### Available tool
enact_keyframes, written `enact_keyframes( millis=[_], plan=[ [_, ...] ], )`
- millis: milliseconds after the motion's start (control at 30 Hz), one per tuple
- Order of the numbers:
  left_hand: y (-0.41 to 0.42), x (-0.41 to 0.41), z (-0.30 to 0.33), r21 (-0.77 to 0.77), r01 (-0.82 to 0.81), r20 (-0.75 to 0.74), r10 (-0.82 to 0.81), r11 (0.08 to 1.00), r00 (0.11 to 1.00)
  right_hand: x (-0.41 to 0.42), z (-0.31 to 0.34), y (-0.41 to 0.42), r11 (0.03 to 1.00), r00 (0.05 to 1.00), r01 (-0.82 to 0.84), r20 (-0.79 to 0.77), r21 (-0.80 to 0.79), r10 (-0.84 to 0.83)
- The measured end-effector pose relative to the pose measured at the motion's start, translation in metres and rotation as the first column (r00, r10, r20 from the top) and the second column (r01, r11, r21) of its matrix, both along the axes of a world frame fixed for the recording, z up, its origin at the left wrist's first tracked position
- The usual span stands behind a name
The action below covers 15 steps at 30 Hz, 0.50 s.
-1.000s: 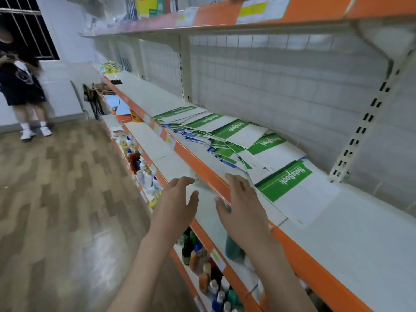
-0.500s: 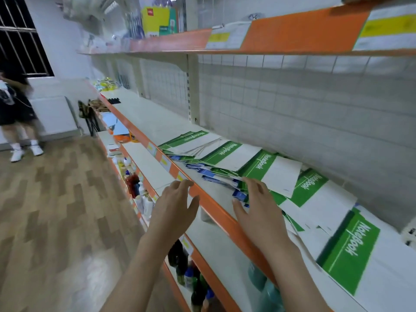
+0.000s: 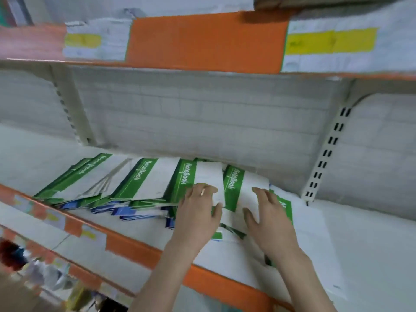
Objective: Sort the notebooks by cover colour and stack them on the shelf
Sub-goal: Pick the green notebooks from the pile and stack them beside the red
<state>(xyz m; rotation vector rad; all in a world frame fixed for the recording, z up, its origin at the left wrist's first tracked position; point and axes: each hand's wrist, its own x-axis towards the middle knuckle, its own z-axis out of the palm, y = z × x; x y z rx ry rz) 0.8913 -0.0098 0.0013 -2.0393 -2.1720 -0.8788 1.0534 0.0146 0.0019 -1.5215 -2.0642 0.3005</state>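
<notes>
Green-and-white notebooks (image 3: 144, 183) lay fanned on the shelf (image 3: 146, 233); left hand (image 3: 198, 217) and right hand (image 3: 267, 219) rested flat, fingers extended. Thin, limp covers probably slide; grip edges.

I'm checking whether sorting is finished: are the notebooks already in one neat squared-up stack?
No. The green notebooks lie fanned across the shelf, with blue ones beneath.
</notes>
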Motion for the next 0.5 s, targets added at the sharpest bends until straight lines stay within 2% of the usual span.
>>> enact_keyframes(
  millis=[267, 400, 500],
  plan=[
    [0.044, 0.061, -0.013, -0.054, 0.304, 0.003, -0.304, 0.951, 0.953, 0.055, -0.023, -0.004, 0.951, 0.957, 0.288, 0.059, -0.115, -0.283],
    [0.058, 0.073, -0.020, -0.074, 0.364, -0.013, -0.366, 0.929, 0.931, 0.058, -0.032, -0.002, 0.935, 0.943, 0.329, 0.090, -0.131, -0.319],
    [0.066, 0.075, -0.027, -0.121, 0.371, -0.033, -0.377, 0.921, 0.925, 0.048, -0.039, 0.001, 0.925, 0.928, 0.356, 0.168, -0.132, -0.333]
  ],
)
